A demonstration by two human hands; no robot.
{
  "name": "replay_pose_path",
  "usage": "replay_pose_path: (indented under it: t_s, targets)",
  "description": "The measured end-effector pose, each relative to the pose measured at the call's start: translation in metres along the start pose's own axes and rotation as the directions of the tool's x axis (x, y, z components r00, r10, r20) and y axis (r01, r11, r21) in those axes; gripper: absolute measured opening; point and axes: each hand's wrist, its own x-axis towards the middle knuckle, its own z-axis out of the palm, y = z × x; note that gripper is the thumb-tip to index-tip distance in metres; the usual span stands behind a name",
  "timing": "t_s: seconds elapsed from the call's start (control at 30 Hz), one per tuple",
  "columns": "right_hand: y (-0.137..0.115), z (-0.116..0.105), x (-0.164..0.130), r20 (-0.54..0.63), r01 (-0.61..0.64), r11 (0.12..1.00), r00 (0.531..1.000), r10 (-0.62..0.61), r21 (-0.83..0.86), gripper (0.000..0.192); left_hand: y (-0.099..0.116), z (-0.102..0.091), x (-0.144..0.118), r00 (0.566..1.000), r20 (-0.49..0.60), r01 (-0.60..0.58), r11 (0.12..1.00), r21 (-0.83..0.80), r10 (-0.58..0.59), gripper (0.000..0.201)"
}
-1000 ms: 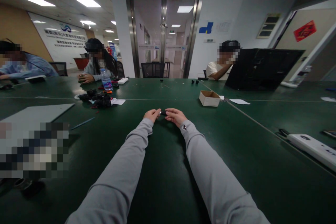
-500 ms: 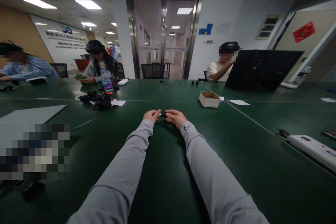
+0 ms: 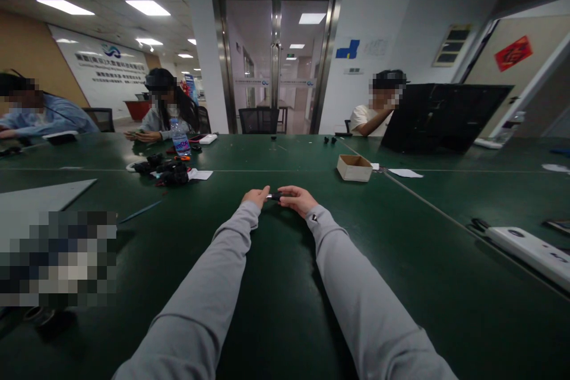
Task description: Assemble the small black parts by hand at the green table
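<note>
Both my hands meet over the middle of the green table (image 3: pixel 285 285), arms stretched forward. Between them is a small black stick-like piece with a shiny silver end (image 3: pixel 274 196); its exact kind is too small to tell. My left hand (image 3: pixel 256 196) is closed on the silver end. At the black end, my right hand (image 3: pixel 297 199) pinches with thumb and fingers. The fingers hide parts of the piece.
A small open box (image 3: pixel 354 171) stands ahead to the right. Black items (image 3: pixel 169 171) and a water bottle (image 3: pixel 180 139) are ahead to the left. A white power strip (image 3: pixel 529 252) lies at right, a monitor (image 3: pixel 440 116) behind. Several people sit across the table.
More of the silver end and black body now shows between my hands. My hands have barely moved. Across the table, a person's green item is less visible.
</note>
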Motion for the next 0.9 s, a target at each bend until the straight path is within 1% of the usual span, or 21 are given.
replay_pose_path:
  t_s: [0.07, 0.13, 0.23, 0.27, 0.33, 0.43, 0.5, 0.53, 0.63, 0.8, 0.9]
  targets:
    - [0.000, 0.000, 0.000, -0.005, 0.016, 1.000, 1.000, -0.016, -0.010, 0.035, 0.001, 0.000, -0.001, 0.999, 0.007, 0.033, 0.998, 0.053, -0.034, 0.044]
    - [0.000, 0.001, 0.001, -0.015, 0.015, 1.000, 1.000, -0.015, -0.013, 0.034, 0.002, 0.000, -0.002, 0.999, 0.013, 0.043, 0.995, 0.089, -0.044, 0.047]
    - [-0.001, 0.002, 0.002, -0.034, -0.003, 1.000, 0.999, 0.003, 0.001, 0.030, 0.000, 0.001, -0.004, 1.000, 0.012, -0.014, 0.997, 0.075, 0.013, 0.051]
    - [-0.001, 0.002, 0.002, -0.044, -0.009, 1.000, 0.999, 0.010, 0.009, 0.028, -0.002, 0.002, -0.005, 0.999, 0.001, -0.042, 0.998, 0.045, 0.042, 0.050]
    - [-0.001, 0.002, 0.002, -0.068, -0.015, 1.000, 0.998, 0.017, 0.027, 0.024, -0.004, 0.004, -0.005, 0.996, -0.016, -0.087, 0.994, -0.065, 0.086, 0.046]
    - [-0.001, 0.001, 0.003, -0.090, -0.015, 0.999, 0.996, 0.018, 0.041, 0.019, -0.005, 0.008, -0.005, 0.995, 0.001, -0.097, 0.961, -0.258, 0.100, 0.045]
    - [0.000, 0.002, 0.003, -0.089, -0.018, 0.999, 0.996, 0.022, 0.039, 0.019, -0.006, 0.010, -0.005, 0.993, 0.016, -0.104, 0.942, -0.319, 0.116, 0.044]
    - [0.000, 0.002, 0.004, -0.090, -0.019, 0.999, 0.996, 0.022, 0.037, 0.018, -0.006, 0.011, -0.005, 0.990, 0.010, -0.127, 0.935, -0.332, 0.138, 0.042]
    - [0.001, 0.002, 0.004, -0.103, -0.016, 0.999, 0.994, 0.020, 0.034, 0.019, -0.006, 0.011, -0.005, 0.977, -0.024, -0.208, 0.912, -0.353, 0.213, 0.040]
    - [0.001, 0.002, 0.004, -0.081, -0.023, 1.000, 0.996, 0.023, -0.001, 0.020, -0.007, 0.012, -0.005, 0.983, 0.021, -0.169, 0.942, -0.290, 0.183, 0.033]
    - [0.000, 0.002, 0.003, -0.072, -0.015, 1.000, 0.997, 0.014, -0.007, 0.021, -0.008, 0.013, -0.004, 0.981, 0.005, -0.183, 0.938, -0.295, 0.193, 0.030]
